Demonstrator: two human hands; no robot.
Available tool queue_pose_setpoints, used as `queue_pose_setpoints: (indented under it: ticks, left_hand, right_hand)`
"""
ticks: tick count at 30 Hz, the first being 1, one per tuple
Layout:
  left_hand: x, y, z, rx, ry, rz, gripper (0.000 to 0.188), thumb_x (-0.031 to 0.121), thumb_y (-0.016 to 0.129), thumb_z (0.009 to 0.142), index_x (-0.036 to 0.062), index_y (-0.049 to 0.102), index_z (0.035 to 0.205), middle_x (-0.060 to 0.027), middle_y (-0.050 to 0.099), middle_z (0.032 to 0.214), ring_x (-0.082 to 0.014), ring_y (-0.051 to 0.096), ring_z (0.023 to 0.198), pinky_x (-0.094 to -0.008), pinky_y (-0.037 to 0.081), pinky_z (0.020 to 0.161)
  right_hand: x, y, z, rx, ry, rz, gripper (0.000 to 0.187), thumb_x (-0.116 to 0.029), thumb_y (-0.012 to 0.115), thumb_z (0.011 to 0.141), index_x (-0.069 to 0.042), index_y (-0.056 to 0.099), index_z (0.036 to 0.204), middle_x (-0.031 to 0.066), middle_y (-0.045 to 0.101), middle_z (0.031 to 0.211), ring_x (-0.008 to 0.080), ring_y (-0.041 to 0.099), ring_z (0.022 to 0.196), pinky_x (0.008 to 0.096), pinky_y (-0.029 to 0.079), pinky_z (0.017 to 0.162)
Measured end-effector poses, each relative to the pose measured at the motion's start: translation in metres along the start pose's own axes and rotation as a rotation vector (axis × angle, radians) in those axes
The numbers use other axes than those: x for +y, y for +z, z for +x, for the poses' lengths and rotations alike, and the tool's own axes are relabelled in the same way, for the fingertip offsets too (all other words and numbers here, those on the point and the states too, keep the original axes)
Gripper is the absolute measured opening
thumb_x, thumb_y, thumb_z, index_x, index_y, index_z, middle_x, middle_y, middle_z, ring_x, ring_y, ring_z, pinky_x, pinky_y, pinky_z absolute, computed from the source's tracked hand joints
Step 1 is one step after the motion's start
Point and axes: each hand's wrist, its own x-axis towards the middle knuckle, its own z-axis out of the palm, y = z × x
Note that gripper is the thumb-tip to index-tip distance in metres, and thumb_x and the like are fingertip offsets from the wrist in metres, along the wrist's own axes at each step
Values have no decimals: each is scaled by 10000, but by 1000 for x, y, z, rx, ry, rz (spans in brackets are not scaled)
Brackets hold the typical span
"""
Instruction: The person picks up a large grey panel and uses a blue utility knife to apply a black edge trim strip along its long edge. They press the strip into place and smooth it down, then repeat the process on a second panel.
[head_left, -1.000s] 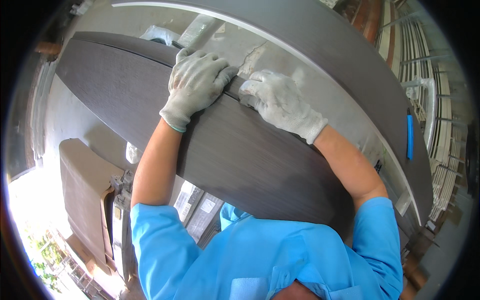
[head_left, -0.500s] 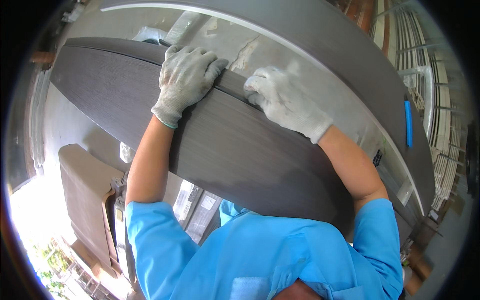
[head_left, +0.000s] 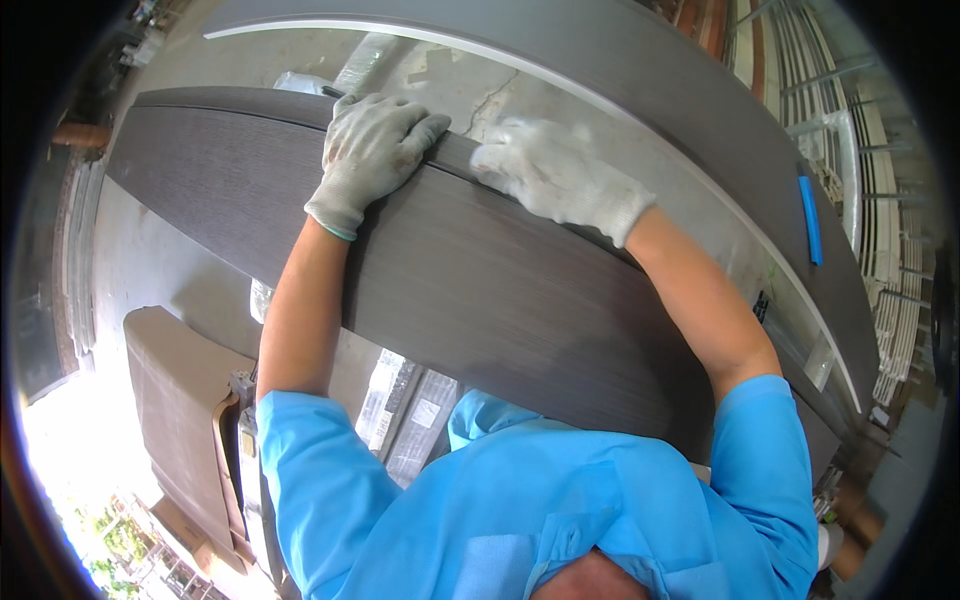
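Note:
A long, dark grey-brown wood-grain panel (head_left: 480,290) lies across in front of me, a narrow strip (head_left: 235,100) of the same colour running along its far edge, with a thin dark groove between them. My left hand (head_left: 372,150), in a pale grey knitted glove, lies over the strip, its fingers curled over the far edge and its thumb pointing right. To its right, my gloved right hand (head_left: 560,178) is at the same edge, above the strip. Motion smears its fingers, and whatever they may hold cannot be made out.
Beyond stands another large dark panel (head_left: 640,90) with a pale edge, a blue strip (head_left: 810,220) on its right part. Wrapped lengths (head_left: 420,415) lie below the near panel. A brown-covered object (head_left: 185,400) stands at the left. Long profiles (head_left: 890,220) are racked at the right.
My right hand has shifted slightly left and up along the far edge, toward my left hand, and is more blurred. My left hand keeps its place on the panel. The whole view has shifted slightly.

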Motion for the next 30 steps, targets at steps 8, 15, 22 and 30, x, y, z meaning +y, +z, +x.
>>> queue_pose_setpoints:
  ticks: [8, 15, 22, 30]
  left_hand:
    - [5, -8, -2, 61, 69, -47, 351, 420, 577, 987, 161, 806, 927, -73, 736, 852, -276, 662, 959, -448, 389, 998]
    - [-15, -4, 30, -326, 99, -133, 412, 518, 674, 916, 122, 772, 968, -77, 708, 764, -307, 629, 750, -401, 490, 804]
    - [-59, 25, 69, -418, 365, 100, 530, 457, 708, 905, -62, 719, 1014, -257, 653, 777, -435, 614, 768, -520, 448, 761]
    - [-82, 18, 86, -607, 122, -224, 880, 786, 576, 914, -51, 495, 656, -29, 385, 576, -172, 358, 599, -457, 290, 553]
  right_hand:
    - [0, -50, -77, -169, 192, 28, 111, -160, 710, 912, -66, 703, 970, 106, 688, 1007, 328, 670, 953, 413, 536, 848]
    - [-18, -108, -270, 625, 776, -16, 252, -120, 810, 864, -38, 679, 1063, 69, 669, 1143, 171, 622, 1012, 316, 513, 905]
    - [-204, -12, -440, 1552, 1767, -567, 307, -312, 765, 965, -70, 621, 1086, 10, 584, 1039, 139, 535, 948, 295, 463, 872]
    - [-209, 64, -354, 1953, 1075, 1554, 601, -410, 653, 1022, -67, 476, 1483, 88, 527, 1469, 249, 491, 1362, 459, 444, 1138]
